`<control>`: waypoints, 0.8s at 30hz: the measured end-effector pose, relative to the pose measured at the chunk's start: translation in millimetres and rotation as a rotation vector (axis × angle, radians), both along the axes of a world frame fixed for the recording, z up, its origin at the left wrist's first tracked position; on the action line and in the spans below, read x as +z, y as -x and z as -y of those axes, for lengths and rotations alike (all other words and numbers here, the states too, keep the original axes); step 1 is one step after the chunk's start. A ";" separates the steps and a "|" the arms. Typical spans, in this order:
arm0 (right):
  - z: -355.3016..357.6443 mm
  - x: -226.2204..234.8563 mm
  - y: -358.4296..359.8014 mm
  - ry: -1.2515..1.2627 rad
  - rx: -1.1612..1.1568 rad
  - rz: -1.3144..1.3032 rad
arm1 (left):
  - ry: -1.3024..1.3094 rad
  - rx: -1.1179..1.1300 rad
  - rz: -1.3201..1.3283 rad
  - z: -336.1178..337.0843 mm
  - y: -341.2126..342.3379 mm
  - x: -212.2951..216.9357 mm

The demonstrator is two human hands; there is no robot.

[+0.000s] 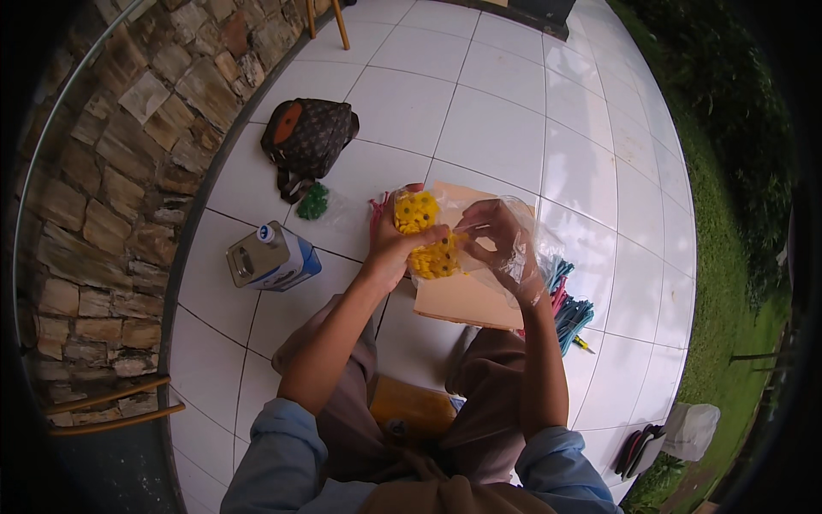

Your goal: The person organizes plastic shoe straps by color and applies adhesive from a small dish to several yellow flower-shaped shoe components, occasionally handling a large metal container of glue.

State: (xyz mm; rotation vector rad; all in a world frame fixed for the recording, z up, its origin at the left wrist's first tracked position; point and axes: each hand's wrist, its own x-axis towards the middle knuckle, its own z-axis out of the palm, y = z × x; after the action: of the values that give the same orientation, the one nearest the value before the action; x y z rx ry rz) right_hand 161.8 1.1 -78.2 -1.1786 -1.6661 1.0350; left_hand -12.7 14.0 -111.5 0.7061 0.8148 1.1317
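Blue sleeves [278,454] lay nearest, at six o'clock. Centrally, the left hand [394,248] clamped a clear bag of yellow flowers [418,211], its long axis eleven-to-five. From that grip the right hand [499,238] sat at three o'clock, fingers curled; whether they pinched plastic, I couldn't tell. Cardboard [462,296] lay beneath; a metal can [257,257] stood at nine.

A dark patterned backpack [318,140] with an orange-brown panel rests on white floor tiles [505,111]. Nearer the viewer stands a rectangular metal can [295,264], blue and white along one side. A rough stone wall [128,128] borders the left; a lawn [728,317] and dark shrubs [732,77], the right. Above: slender wooden legs [340,26].
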 end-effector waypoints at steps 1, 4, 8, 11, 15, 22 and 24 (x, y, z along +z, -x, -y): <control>-1.0 -2.5 -0.3 0.000 -0.001 -0.001 | -0.019 -0.010 -0.014 -0.5 0.6 -2.0; -3.8 -12.1 -0.5 0.054 -0.005 -0.099 | -0.051 -0.018 -0.051 -1.2 0.2 -3.5; -4.0 -18.8 2.5 0.036 -0.037 -0.180 | -0.065 -0.016 -0.079 -2.2 0.1 -2.1; -2.1 -9.3 5.6 -0.034 -0.093 -0.099 | -0.095 0.017 -0.120 -5.0 0.2 -5.5; -0.4 -3.6 8.6 -0.030 -0.185 0.086 | -0.129 0.048 -0.126 -7.9 3.2 -13.5; -5.3 -20.3 13.5 0.079 -0.171 -0.159 | -0.072 0.144 -0.148 -6.4 10.2 -6.7; -5.2 -17.0 16.6 0.208 -0.221 -0.476 | -0.073 0.189 -0.140 -8.3 15.4 -4.9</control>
State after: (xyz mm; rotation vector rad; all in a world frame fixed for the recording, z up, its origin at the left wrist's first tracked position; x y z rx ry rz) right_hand 145.2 6.3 -95.2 -1.1089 -1.0557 1.2505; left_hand -28.1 22.3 -116.4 0.7884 0.9781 1.2974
